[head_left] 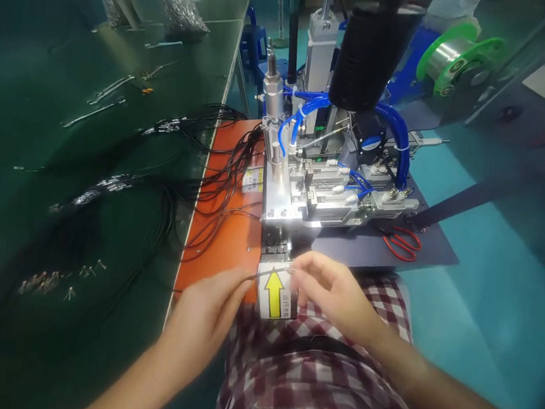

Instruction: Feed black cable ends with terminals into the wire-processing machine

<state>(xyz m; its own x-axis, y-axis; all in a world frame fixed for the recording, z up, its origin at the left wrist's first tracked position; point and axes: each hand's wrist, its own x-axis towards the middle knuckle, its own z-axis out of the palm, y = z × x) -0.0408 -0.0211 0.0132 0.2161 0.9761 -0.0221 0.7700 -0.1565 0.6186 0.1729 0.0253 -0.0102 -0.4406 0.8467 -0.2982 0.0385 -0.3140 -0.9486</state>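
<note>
Between my two hands runs a thin black cable [266, 273], just above a white label with a yellow arrow [273, 294]. My left hand [214, 301] pinches the cable between thumb and fingers. At the cable's bare, pale end, my right hand [321, 286] has thumb and index finger closed on the tip. Directly beyond my hands stands a metal machine [284, 209] with cylinders and blue air hoses [398, 126]. More black cables [226, 188] lie across the orange plate [211, 250] to the left of the machine.
Bundled cable ends [105, 186] and small loose pieces [46, 281] lie on the dark green table [111, 356]. Red-handled cutters [401, 243] rest on the machine's base at right. A green wire spool [450, 58] stands behind, and a black cylinder [369, 57] hangs over the machine.
</note>
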